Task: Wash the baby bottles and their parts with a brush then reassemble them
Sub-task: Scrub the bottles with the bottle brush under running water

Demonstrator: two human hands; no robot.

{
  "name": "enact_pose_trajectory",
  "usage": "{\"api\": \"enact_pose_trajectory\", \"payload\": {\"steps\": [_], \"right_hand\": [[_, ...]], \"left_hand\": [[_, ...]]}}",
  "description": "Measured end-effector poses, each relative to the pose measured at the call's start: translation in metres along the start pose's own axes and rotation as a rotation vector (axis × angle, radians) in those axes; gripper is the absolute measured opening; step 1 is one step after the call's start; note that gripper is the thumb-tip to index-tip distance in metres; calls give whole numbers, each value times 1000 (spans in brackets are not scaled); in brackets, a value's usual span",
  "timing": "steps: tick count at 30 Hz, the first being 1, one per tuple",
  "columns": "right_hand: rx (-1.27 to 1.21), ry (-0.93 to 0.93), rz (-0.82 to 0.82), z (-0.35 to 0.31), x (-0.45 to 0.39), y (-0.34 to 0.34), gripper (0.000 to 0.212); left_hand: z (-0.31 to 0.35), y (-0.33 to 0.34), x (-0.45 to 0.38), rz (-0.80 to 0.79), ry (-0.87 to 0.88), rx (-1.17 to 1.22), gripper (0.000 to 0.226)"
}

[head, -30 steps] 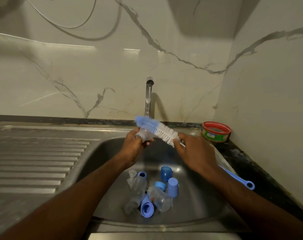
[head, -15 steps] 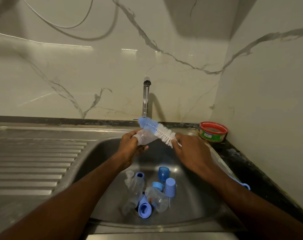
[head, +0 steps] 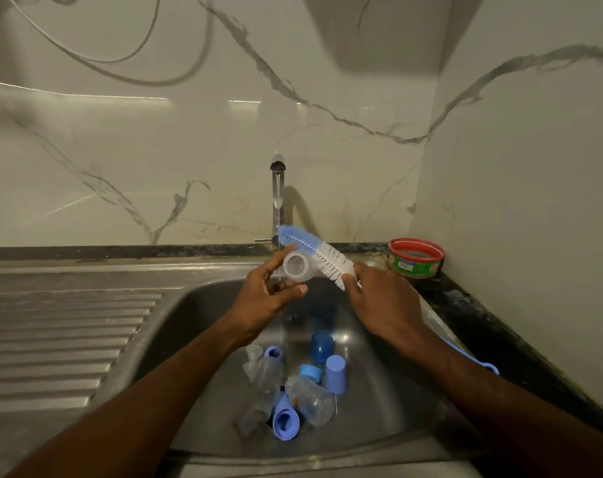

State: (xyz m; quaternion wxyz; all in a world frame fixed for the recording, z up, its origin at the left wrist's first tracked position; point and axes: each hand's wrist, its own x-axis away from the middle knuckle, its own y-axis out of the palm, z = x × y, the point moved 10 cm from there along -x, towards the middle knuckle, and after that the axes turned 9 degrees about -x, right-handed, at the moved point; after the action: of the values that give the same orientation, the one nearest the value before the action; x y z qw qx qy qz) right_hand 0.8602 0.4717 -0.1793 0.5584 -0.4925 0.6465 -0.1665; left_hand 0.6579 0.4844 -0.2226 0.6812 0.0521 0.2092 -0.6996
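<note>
We see a small translucent bottle part, likely a teat or cap, held up over the sink just below the tap. Our left hand pinches it between thumb and fingertips, open end turned toward us. Our right hand grips the bottle brush just below its bristles, which lie against the part's far side; the blue tip points up and left toward the tap. A thin stream of water falls past the part. Down in the basin lie clear bottles, blue caps and a blue ring, apparently still waiting. A red tub sits on the counter at right. In our judgement, the wet part could slip from the light pinch if the brush pushes hard sideways, dropping among the unwashed pieces.
</note>
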Motion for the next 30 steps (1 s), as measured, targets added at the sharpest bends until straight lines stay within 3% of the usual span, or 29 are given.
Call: {"api": "enact_pose_trajectory", "payload": {"steps": [3,8,10,13,15,22,26,30], "right_hand": [[0,7,-12,-2,0,3,35],[139,90,-36,15,-5,-7,35],[179,119,-43,21,-7,-12,36],[204,128,-7,22,-8,-22,35],[210,127,1,20,-9,-25,34],[220,92,-76,8,-8,-18,36],[158,25,-74,-2,-6,-21,35],[82,-102,-128,-23,4,-9,24]], "left_hand": [[4,-15,2,180,75,-127,55],[-19,-17,3,184,-121,-228,49],[-35,-26,7,180,-243,-499,55],[-49,-31,11,43,-290,-1074,56],[-46,-38,13,74,-303,-1217,53],[-39,-36,9,99,-260,-1331,54],[-47,-36,3,105,-212,-1104,61],[-36,-35,-1,163,-107,-907,52]]}}
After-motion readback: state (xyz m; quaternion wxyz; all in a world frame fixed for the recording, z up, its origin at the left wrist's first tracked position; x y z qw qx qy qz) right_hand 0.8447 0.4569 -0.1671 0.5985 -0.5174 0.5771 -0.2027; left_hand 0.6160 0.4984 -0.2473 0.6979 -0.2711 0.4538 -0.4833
